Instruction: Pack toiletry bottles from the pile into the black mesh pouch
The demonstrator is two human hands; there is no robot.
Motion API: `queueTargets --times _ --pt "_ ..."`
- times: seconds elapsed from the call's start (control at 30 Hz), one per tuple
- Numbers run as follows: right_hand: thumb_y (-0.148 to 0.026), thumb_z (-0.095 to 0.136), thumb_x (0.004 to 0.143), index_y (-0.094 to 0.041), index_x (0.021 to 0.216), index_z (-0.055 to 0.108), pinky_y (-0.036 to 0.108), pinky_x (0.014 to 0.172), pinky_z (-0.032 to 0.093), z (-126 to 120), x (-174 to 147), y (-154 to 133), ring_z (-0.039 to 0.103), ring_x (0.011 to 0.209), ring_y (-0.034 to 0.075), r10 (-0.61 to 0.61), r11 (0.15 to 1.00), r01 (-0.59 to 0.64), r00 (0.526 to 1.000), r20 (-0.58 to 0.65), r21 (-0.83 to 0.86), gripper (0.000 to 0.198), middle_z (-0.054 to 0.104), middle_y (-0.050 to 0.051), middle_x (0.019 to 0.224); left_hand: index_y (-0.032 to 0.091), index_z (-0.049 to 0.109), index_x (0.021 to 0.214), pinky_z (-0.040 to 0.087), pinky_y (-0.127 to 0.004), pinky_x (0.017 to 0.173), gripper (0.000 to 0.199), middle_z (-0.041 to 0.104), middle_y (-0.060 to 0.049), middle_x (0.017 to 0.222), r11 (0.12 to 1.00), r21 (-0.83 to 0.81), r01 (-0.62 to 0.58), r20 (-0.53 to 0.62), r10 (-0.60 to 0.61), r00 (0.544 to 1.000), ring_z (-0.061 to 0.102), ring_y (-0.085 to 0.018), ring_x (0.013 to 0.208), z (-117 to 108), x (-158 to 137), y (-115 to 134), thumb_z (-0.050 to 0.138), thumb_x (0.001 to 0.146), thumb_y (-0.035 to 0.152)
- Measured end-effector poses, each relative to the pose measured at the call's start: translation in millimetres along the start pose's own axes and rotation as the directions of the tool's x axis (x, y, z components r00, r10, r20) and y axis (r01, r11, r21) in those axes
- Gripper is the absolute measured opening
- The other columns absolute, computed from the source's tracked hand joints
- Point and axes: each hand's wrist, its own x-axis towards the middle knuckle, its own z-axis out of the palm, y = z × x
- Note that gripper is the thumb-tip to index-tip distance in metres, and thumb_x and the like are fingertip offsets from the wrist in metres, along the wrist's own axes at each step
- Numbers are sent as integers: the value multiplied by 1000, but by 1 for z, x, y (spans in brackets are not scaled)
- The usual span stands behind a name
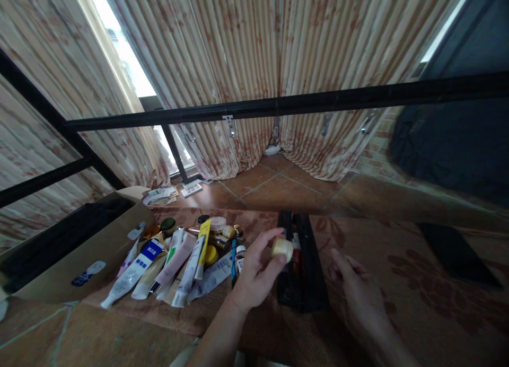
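Between the thumb and fingers of my left hand (256,271) is a small cream-coloured jar (282,248). The jar is over the left side of an open black pouch (312,274), which lies on the reddish-brown patterned cloth. Inside the pouch a reddish item (296,253) with a pale top shows partly; its kind is unclear. My right hand (356,287) hovers right of the pouch, apart from it, fingers curled and slightly blurred. Whether anything sits in those fingers is hidden. Left of my left hand lie several tubes, including a white-and-blue tube (137,269) and a yellow tube (204,245).
Small jars, a yellow lid (210,254) and a blue pen-like stick (233,261) lie among the tubes. A cardboard box (85,250) with dark cloth stands at left. A flat black item (459,253) lies at right. A black rail (254,110) crosses before the curtains.
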Motion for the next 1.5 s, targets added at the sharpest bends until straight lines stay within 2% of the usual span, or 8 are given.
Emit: queueTargets --times 0.17,0.3,0.4,0.7,0.97,1.1,1.2,1.5 --pt "-54 75 65 -21 57 44 20 41 27 -5 1 -7 33 44 7 0 997 2 999 -33 81 46 38 -9 48 24 55 123 37 -42 101 48 66 -7 111 944 250 -214 205 165 965 58 -24 104 7 1 6 65 76 19" --pt "-53 76 62 -20 55 46 21 41 28 -14 5 -15 35 44 7 -10 997 17 995 -98 77 45 41 -8 48 26 54 122 22 -49 111 57 66 -6 114 888 358 -290 307 182 934 59 -25 107 10 2 7 64 68 13" --pt "-54 78 57 -20 54 47 21 41 29 -24 8 -22 36 44 7 -24 995 36 991 -132 90 46 42 -7 47 26 54 122 21 -50 111 57 66 -6 115 874 374 -309 348 177 921 59 -25 108 10 3 8 62 67 12" --pt "-54 76 62 -20 49 47 22 40 26 -49 16 -24 34 43 7 -60 998 64 981 -182 13 46 39 -6 45 25 52 122 21 -50 110 60 67 -6 108 856 418 -303 343 160 926 60 -24 103 11 5 9 59 64 12" --pt "-56 75 62 -20 47 46 22 41 26 -48 16 -24 33 44 7 -79 997 79 983 -164 -10 49 40 -5 44 23 64 100 28 -48 103 44 70 -4 95 811 498 -306 391 105 915 58 -24 92 12 12 9 59 57 11" --pt "-55 77 58 -20 47 45 23 42 26 -46 17 -24 34 45 7 -70 996 77 982 -178 34 49 40 -5 46 23 66 96 24 -50 106 29 70 -3 85 813 498 -301 408 87 909 58 -23 89 13 12 11 61 68 17" --pt "-55 77 57 -20 46 43 23 41 25 -44 16 -25 33 43 7 -56 998 59 982 -180 13 50 38 -6 44 25 66 97 22 -51 108 26 71 -2 81 839 463 -285 389 96 916 59 -23 88 13 11 10 60 73 18" --pt "-55 79 58 -20 53 50 22 40 28 -47 15 -19 37 44 8 26 999 -21 983 -182 26 46 44 -5 48 26 66 104 24 -44 108 25 74 0 89 925 310 -221 219 157 963 64 -19 89 9 9 6 55 84 17"
